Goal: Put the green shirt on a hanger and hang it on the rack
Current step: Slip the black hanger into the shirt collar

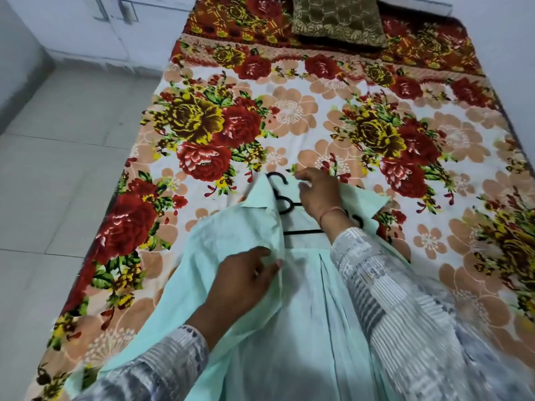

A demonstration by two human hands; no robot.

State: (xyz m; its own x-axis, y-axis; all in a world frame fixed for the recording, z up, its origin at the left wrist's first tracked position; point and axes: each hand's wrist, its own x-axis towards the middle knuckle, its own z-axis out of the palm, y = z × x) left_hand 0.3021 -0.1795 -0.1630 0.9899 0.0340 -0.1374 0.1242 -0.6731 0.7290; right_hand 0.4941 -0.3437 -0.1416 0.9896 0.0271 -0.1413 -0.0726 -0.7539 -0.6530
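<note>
Mint-green collared shirt [237,227] lies open on a red-and-peach floral bedspread [376,125], at the lower centre of the frame. A thin black hanger [304,231] sits inside its neck. The left hand [246,280] pinches the shirt's front edge. The right hand [318,192], fingers curled, is over the hanger; its grip cannot be told.

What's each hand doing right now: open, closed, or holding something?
Left hand: closed, pinching the green shirt at its front edge.
Right hand: over the black hanger, fingers curled; grip cannot be told.
</note>
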